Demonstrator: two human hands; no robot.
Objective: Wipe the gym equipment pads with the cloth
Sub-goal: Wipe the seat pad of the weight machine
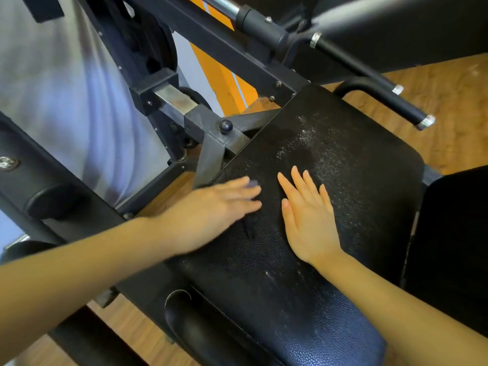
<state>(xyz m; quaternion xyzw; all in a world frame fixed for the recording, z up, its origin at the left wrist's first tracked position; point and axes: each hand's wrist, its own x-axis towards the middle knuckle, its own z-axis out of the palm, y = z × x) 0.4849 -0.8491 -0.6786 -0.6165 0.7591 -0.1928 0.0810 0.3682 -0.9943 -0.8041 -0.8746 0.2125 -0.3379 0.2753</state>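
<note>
Both hands, left hand and right hand, rest flat with fingers released on the speckled seat pad; no cloth visible, so bare palms risk smearing the residue.

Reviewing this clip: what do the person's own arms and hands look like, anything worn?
Both forearms are bare to the frame edge: no sleeves, gloves, watch or rings show. The left hand is motion-blurred, with a faint purplish smudge at its fingertips that I cannot identify. The right hand is sharp and unadorned.
</note>
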